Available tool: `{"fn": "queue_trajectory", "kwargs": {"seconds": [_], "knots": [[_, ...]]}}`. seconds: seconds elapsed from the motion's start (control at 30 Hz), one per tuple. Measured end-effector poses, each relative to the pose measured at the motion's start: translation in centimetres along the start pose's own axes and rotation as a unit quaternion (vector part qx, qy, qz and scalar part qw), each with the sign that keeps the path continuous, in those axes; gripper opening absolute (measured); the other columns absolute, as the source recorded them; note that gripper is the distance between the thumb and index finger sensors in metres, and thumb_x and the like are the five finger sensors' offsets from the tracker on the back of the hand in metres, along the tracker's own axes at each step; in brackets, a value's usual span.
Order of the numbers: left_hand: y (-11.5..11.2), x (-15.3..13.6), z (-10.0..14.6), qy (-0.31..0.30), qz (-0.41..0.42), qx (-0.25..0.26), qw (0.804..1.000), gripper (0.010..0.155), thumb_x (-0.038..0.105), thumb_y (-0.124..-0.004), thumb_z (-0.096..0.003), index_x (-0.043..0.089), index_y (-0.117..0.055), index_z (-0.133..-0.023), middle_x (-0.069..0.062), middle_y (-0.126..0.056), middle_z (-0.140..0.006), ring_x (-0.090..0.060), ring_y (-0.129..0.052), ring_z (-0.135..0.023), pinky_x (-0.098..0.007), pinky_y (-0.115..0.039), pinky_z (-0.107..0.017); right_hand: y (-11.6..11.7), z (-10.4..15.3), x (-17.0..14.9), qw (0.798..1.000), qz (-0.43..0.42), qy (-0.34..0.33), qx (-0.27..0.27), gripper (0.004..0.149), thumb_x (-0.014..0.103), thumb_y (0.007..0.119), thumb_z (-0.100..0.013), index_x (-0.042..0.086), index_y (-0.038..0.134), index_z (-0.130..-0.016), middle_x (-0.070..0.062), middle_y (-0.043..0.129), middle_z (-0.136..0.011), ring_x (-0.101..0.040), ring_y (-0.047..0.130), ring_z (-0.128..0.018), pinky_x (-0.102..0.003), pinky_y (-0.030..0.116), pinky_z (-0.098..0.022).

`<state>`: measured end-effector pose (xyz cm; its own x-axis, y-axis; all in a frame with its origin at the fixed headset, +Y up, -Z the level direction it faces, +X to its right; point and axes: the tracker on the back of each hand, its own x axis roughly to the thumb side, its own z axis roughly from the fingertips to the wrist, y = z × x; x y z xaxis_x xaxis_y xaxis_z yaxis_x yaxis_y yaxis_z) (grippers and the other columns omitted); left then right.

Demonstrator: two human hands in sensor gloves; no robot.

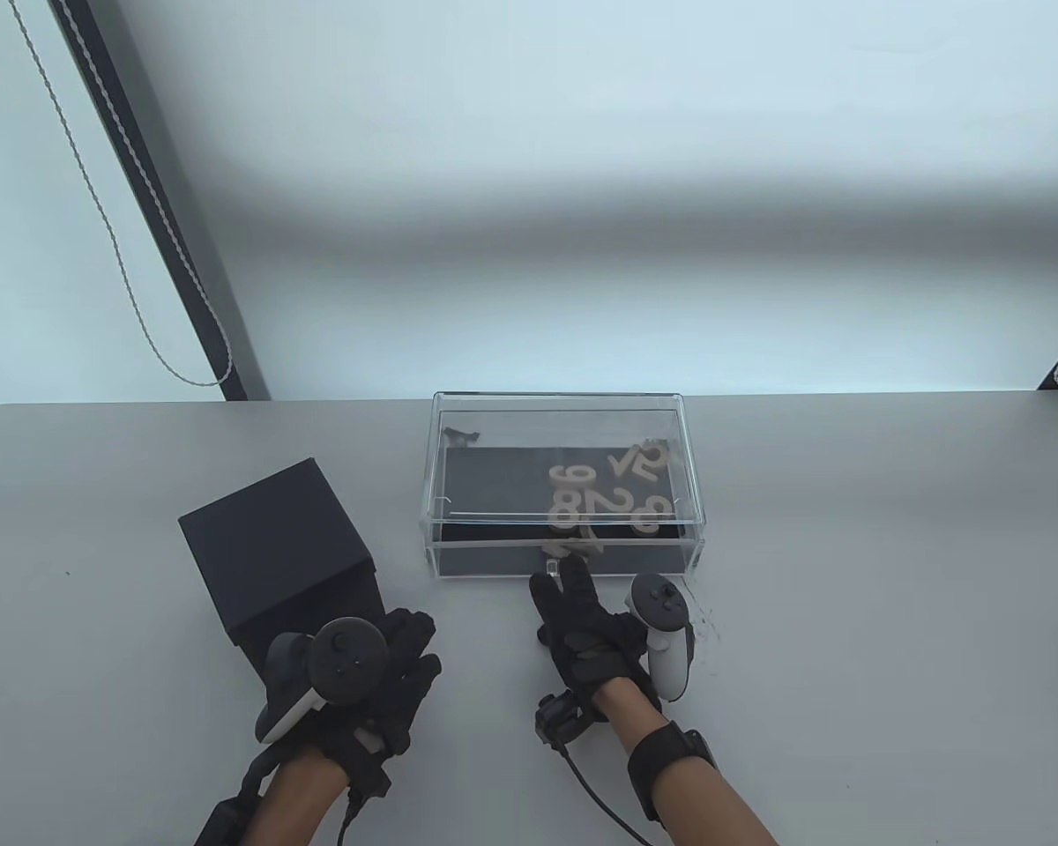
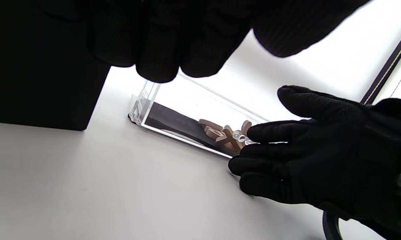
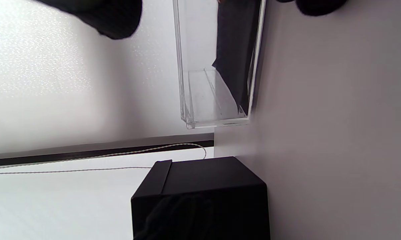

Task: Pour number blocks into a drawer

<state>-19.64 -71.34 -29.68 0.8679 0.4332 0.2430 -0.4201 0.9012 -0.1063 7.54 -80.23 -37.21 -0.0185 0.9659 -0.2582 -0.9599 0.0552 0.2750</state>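
A clear acrylic drawer box (image 1: pixel 564 407) stands mid-table with several tan number blocks (image 1: pixel 573 480) lying on its dark floor. My right hand (image 1: pixel 567 589) reaches to the drawer's near face with its fingers stretched out. In the left wrist view its fingertips (image 2: pixel 250 131) touch a small clear knob there, beside the blocks (image 2: pixel 220 133). A black box (image 1: pixel 273 546) stands left of the drawer. My left hand (image 1: pixel 401 656) lies at that box's near right corner, and its fingers hold nothing that shows.
A bead cord (image 1: pixel 115 247) hangs beside a black frame (image 1: pixel 159 203) behind the table's far left edge. Cables run from both wrists toward the near edge. Bare grey table lies right of the drawer (image 1: pixel 890 573).
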Motion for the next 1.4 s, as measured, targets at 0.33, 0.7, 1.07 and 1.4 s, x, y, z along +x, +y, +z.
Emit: {"fn": "queue_trajectory", "kwargs": {"seconds": [0.33, 0.7, 1.07, 1.4], "knots": [[0.0, -0.1, 0.0, 0.004, 0.001, -0.005, 1.000, 0.066, 0.056, -0.066, -0.0463, 0.019, -0.069, -0.101, -0.016, -0.074, -0.110, -0.045, -0.067, -0.099, -0.068, -0.044, -0.073, -0.5, -1.4, 0.4, 1.000, 0.019, 0.003, -0.002, 0.090, 0.057, 0.067, -0.050, 0.011, 0.008, -0.100, -0.028, -0.002, -0.103, -0.057, 0.029, -0.097, -0.062, 0.050, -0.069], [0.1, -0.2, -0.1, 0.000, 0.007, 0.001, 1.000, 0.066, 0.056, -0.066, -0.0462, 0.019, -0.069, -0.101, -0.016, -0.074, -0.110, -0.045, -0.067, -0.098, -0.068, -0.044, -0.073, -1.2, -0.2, 0.5, 0.999, 0.027, -0.015, -0.012, 0.087, 0.057, 0.067, -0.049, 0.008, 0.017, -0.101, -0.030, 0.008, -0.103, -0.059, 0.038, -0.093, -0.065, 0.052, -0.064], [-0.1, -0.3, -0.2, -0.001, 0.007, 0.001, 1.000, 0.066, 0.056, -0.066, -0.0461, 0.019, -0.069, -0.101, -0.016, -0.074, -0.110, -0.045, -0.067, -0.098, -0.068, -0.044, -0.073, -1.4, 3.6, 1.5, 0.998, 0.045, -0.037, 0.017, 0.085, 0.057, 0.067, -0.049, 0.007, 0.024, -0.102, -0.028, 0.018, -0.106, -0.058, 0.045, -0.092, -0.068, 0.052, -0.062], [-0.3, -0.3, -0.1, -0.002, 0.005, -0.003, 1.000, 0.066, 0.056, -0.066, -0.0461, 0.019, -0.069, -0.101, -0.016, -0.074, -0.110, -0.045, -0.067, -0.098, -0.068, -0.045, -0.073, -2.0, 6.8, 1.8, 0.994, 0.080, -0.062, 0.036, 0.084, 0.057, 0.068, -0.048, 0.007, 0.028, -0.102, -0.028, 0.022, -0.106, -0.058, 0.049, -0.091, -0.068, 0.053, -0.062]]}}
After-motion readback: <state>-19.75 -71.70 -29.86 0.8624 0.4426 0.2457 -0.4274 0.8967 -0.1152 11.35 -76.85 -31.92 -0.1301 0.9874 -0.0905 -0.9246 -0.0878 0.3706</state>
